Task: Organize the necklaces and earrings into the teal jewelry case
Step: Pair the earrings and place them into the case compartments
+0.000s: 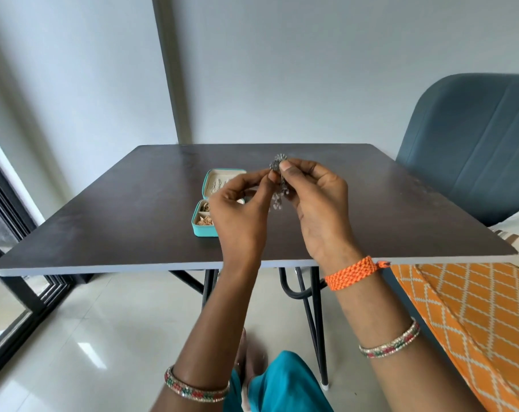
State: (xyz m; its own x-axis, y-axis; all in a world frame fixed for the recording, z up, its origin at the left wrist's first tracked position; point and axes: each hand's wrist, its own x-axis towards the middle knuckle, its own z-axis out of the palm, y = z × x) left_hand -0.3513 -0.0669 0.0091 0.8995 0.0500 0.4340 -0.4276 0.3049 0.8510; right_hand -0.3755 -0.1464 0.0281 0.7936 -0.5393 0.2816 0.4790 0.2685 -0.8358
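Right now both hands pinch one silver dangling earring (277,176): right hand (317,203) at its top, left hand (240,209) beside, raised above mid-table. Behind them the open teal jewelry case (206,209) already holds pieces; seemingly little remains.

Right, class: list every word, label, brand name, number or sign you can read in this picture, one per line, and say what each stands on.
None: no readable text shows anywhere.
The teal jewelry case shows no brand or label on its outside.
The orange braided wristband and the cloth on the right carry patterns only, not letters.
The silver earring, pinched by the left hand and right hand, is too small to show any mark.
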